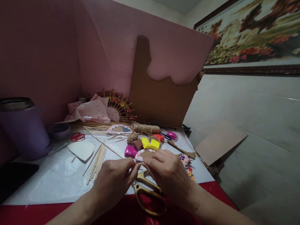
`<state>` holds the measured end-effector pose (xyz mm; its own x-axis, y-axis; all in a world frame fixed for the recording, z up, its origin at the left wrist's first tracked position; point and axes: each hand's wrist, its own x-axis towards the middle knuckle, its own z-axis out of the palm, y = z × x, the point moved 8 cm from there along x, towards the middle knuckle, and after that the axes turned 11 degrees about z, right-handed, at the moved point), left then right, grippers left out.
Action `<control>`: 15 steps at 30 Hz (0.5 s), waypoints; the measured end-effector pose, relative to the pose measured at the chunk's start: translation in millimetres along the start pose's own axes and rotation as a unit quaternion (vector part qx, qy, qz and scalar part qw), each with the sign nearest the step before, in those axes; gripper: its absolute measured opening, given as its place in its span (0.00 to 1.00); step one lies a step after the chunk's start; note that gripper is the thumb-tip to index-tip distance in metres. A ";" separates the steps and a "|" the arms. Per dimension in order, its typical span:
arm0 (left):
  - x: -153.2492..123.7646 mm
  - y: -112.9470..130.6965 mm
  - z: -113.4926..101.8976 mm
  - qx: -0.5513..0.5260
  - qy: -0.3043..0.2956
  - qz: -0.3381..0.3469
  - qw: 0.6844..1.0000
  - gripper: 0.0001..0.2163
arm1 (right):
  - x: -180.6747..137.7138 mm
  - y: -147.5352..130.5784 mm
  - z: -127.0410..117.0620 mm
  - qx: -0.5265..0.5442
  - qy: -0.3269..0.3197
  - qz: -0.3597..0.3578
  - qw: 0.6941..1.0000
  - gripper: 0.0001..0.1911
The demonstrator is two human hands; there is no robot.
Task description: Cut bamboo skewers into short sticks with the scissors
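Note:
My left hand [114,182] is closed in a pinch on a thin wooden stick [138,163] just above the white sheet [56,178]. My right hand [168,173] meets it from the right, fingers closed on the same stick and on a small round card piece with a white rim [144,154]. Gold-handled scissors [149,192] lie right under both hands. A bundle of wooden sticks [96,160] lies to the left of my left hand. Blocks of coloured clay, yellow [150,143] and magenta [130,151], sit just beyond my hands.
A purple tumbler [21,126] stands at the left, with red-handled scissors [77,136] and a white heart-shaped cutout [81,149] nearby. A twine spool [145,128], a stick fan decoration [118,106] and pink fabric [90,111] sit before a cardboard backdrop [158,99]. The red table edge [120,221] is near me.

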<state>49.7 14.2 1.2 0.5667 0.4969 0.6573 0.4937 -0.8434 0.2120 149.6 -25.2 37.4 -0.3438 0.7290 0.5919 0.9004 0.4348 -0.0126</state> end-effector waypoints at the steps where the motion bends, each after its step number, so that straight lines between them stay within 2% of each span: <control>1: -0.3 -0.8 1.0 0.000 -0.007 -0.006 1.000 0.14 | -0.2 0.1 0.4 0.007 0.000 0.004 1.000 0.10; 5: -1.8 -5.6 7.6 0.008 -0.047 -0.045 0.998 0.15 | -2.6 -2.0 8.5 0.014 0.001 0.029 0.999 0.10; 8: -2.7 -10.7 10.4 0.023 -0.067 -0.082 0.994 0.15 | -3.3 -5.3 14.9 -0.011 0.011 0.039 0.999 0.13; 10: -2.0 -14.7 10.2 -0.003 -0.070 -0.102 0.992 0.15 | -0.7 -2.8 16.8 0.000 -0.002 0.050 0.999 0.13; 13: 1.3 -18.2 12.5 -0.150 -0.086 -0.106 0.979 0.15 | 7.4 7.7 17.6 0.103 -0.082 0.062 0.989 0.09; 15: 1.5 -19.0 18.1 -0.302 -0.115 -0.119 0.939 0.15 | 12.7 16.0 16.4 0.225 -0.141 0.073 0.961 0.07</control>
<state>53.1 34.6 -14.9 0.6487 0.6589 0.3808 0.1990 -0.6299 0.7508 155.3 -0.3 31.5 -0.3384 0.8864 0.3160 0.7601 0.4554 -0.4635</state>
